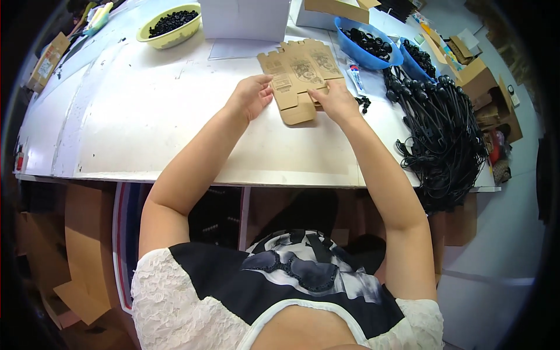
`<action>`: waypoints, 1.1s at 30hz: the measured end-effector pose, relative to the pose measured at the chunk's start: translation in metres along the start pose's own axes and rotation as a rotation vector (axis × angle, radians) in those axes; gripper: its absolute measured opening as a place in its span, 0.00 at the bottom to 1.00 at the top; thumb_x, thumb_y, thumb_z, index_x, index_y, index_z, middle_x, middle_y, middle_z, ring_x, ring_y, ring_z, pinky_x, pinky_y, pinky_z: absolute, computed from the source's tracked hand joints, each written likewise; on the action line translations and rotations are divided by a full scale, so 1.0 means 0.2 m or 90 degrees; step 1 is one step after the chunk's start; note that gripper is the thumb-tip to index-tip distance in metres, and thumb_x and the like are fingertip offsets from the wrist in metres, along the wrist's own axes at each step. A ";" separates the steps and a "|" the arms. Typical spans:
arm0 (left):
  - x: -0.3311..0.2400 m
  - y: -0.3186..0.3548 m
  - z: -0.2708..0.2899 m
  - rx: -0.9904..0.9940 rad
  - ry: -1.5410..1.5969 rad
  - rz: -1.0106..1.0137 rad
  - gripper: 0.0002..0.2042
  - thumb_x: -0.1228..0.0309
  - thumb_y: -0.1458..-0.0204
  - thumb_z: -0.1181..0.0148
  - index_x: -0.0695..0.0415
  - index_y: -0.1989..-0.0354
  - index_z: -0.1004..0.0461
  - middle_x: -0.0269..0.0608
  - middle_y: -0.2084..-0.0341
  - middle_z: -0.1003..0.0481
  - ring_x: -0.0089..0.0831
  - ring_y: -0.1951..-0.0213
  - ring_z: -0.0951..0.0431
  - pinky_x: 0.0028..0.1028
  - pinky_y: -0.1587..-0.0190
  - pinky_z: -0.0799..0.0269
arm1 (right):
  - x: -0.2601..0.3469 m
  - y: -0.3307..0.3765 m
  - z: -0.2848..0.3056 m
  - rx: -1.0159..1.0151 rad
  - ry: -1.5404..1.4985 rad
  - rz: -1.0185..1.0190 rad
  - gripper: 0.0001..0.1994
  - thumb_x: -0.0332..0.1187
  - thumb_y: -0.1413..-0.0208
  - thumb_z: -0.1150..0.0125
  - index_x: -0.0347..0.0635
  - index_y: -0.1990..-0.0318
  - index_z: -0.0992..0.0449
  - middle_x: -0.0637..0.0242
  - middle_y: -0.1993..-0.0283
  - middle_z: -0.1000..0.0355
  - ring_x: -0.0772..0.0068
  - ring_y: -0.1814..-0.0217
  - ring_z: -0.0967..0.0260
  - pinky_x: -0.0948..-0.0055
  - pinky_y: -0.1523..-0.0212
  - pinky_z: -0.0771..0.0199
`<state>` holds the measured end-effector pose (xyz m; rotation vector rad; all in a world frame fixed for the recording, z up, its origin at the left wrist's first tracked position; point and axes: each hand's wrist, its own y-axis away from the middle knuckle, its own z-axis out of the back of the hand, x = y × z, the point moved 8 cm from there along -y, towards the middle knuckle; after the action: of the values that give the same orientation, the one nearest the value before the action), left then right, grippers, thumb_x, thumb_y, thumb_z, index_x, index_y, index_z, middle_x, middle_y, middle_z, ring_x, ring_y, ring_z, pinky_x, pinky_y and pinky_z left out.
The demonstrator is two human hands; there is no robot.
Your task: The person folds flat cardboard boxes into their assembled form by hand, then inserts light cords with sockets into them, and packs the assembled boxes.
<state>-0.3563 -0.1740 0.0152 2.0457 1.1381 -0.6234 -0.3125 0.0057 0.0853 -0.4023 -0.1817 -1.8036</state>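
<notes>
A flattened brown cardboard box point(298, 70) with dark line drawings and notched flaps lies on the white table in front of me. One rounded flap points toward me. My left hand point(252, 97) is beside its left edge, fingers apart and loosely curled, the uppermost digit touching the edge. On the opposite side, my right hand point(338, 100) grips the cardboard near its lower right corner, with the thumb on top; the fingers underneath are partly hidden. Some small black parts point(363, 104) lie just right of that hand, and a white, blue and red tube point(356, 79) lies beyond them.
A yellow bowl point(169, 26) of black parts stands at the far left. Two blue bowls, a larger one point(367, 44) and a smaller one point(416, 59), hold black parts at the right. A heap of black cables point(438, 137) hangs over the front edge. A white box point(246, 18) stands behind.
</notes>
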 end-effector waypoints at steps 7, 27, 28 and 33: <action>-0.01 0.02 -0.05 0.064 -0.031 -0.023 0.18 0.67 0.46 0.50 0.65 0.52 0.40 0.44 0.59 0.34 0.32 0.55 0.34 0.28 0.50 0.37 | 0.00 -0.01 -0.01 -0.024 -0.750 -0.002 0.14 0.28 0.50 0.43 0.29 0.57 0.28 0.67 0.69 0.26 0.82 0.69 0.31 0.83 0.68 0.31; 0.09 1.24 -0.48 0.422 -0.513 -0.043 0.12 0.72 0.47 0.48 0.64 0.57 0.33 0.34 0.69 0.28 0.19 0.66 0.31 0.20 0.65 0.31 | 0.33 0.87 0.82 -0.098 -0.360 0.440 0.13 0.29 0.63 0.32 0.35 0.67 0.26 0.62 0.73 0.29 0.71 0.72 0.31 0.75 0.70 0.31; 0.14 1.28 -0.45 0.550 -0.510 -0.036 0.18 0.66 0.49 0.44 0.65 0.54 0.38 0.38 0.62 0.31 0.19 0.63 0.32 0.23 0.61 0.32 | 0.29 0.92 0.78 -0.094 -0.352 0.473 0.13 0.28 0.66 0.30 0.35 0.71 0.27 0.63 0.76 0.30 0.72 0.76 0.32 0.76 0.73 0.32; 0.41 1.47 -0.60 0.806 -0.498 -0.050 0.66 0.53 0.73 0.26 0.63 0.38 0.78 0.53 0.36 0.67 0.37 0.34 0.68 0.33 0.36 0.68 | 0.21 1.20 0.70 0.122 -0.489 0.491 0.12 0.22 0.69 0.28 0.38 0.76 0.27 0.70 0.79 0.32 0.82 0.77 0.35 0.84 0.77 0.37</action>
<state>-0.0530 -0.1455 0.1359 2.2129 0.2840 -2.3495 -0.0673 -0.0507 0.2092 -0.8755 -0.6316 -0.8035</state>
